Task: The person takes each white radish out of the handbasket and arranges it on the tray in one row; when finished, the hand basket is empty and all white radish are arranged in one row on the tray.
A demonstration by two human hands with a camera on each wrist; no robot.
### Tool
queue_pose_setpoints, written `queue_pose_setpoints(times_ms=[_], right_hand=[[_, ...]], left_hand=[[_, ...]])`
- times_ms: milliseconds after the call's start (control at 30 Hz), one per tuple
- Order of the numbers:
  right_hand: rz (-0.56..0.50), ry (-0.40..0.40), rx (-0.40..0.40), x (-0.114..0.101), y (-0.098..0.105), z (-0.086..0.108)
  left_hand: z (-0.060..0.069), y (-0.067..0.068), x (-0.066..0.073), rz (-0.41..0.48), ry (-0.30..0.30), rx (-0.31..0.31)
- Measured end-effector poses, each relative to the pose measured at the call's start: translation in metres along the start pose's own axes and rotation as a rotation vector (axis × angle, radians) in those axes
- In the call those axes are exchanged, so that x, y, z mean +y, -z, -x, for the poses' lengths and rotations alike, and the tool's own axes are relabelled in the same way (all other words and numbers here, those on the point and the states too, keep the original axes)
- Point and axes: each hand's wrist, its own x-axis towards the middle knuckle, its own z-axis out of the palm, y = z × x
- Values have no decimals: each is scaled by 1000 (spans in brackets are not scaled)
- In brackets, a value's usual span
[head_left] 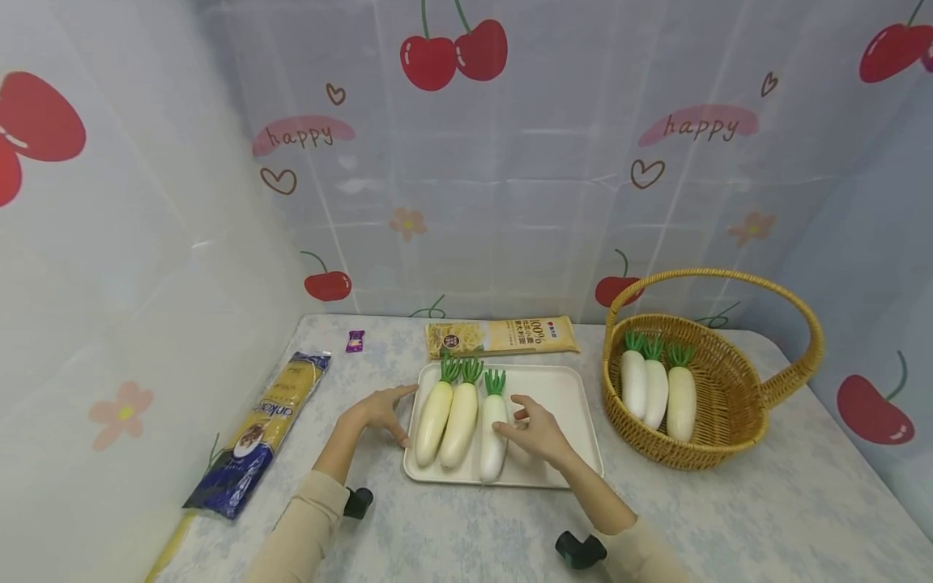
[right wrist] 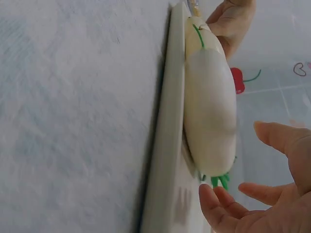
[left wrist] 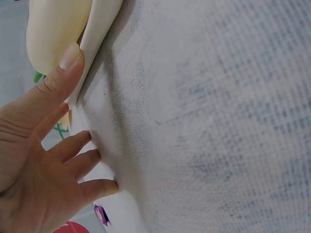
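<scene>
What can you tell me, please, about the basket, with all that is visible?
The basket is golden brown and woven, apparently wicker, with a rounded body and a tall arched handle. It stands upright on the table, to the right of the tray. Three pale radishes with green tops lie inside, toward its left side. Neither the left hand nor the right hand touches it.

Three pale, green-topped radishes (head_left: 461, 425) lie on a tray (head_left: 557, 405)
</scene>
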Motion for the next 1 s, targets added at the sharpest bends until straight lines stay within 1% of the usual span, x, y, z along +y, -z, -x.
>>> queue_pose_setpoints(times_ms=[133, 233, 300, 500, 567, 633, 700, 833, 900, 1000], right_hand=[[94, 83, 22, 0, 27, 2], [148, 138, 36, -1, 55, 2], [185, 153, 49, -1, 75, 2], [294, 166, 111, 3, 137, -3], [331, 153, 126, 6, 155, -6], [374, 126, 123, 11, 172, -11], [390, 86, 86, 16, 186, -16], [350, 3, -52, 23, 209, -27], [327, -42, -123, 26, 217, -33], [341, -104, -193, 29, 223, -44]], left_hand=[[0, 0, 0, 0, -1, 0], [0, 0, 0, 2, -6, -4], [0, 0, 0, 0, -10, -7], [0, 0, 0, -1, -10, -2], [0, 1, 0, -8, -15, 3], [0, 1, 0, -7, -18, 6], [0, 1, 0, -7, -17, 5], [0, 1, 1, -2, -4, 0], [0, 1, 1, -2, 2, 0], [1, 1, 2, 4, 7, 0]])
